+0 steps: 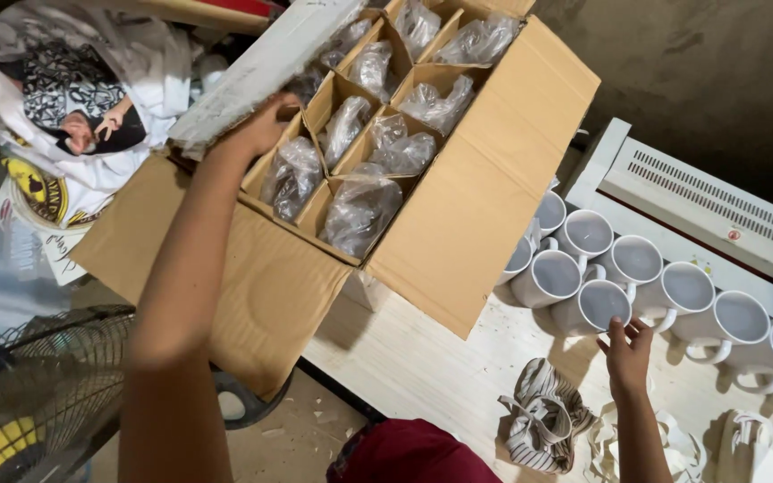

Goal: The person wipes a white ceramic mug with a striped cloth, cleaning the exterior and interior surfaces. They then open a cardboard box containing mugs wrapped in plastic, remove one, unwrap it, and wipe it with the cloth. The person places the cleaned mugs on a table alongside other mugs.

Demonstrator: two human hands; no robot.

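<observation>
wrapped mugs (pixel 361 210) in carton (pixel 485 206), bare mugs (pixel 597 304) on table (pixel 422 367) right of it

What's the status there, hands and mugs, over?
Left hand inside the cardboard box, on a divider beside bagged mugs. Right hand open, fingertips touching a white mug. Crumpled plastic bags beside it.

Mugs in the box (pixel 458 224) hidden by plastic wraps (pixel 361 210) — fan (pixel 42 394) cut off.

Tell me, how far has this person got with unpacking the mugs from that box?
Done: about nine white mugs stand unwrapped on the table, crumpled wrappers beside them. In hand: the left hand reaches into the cardboard box at a divider cell, while the right hand touches a mug. Left: at least eight plastic-wrapped mugs sit in the cells.
</observation>
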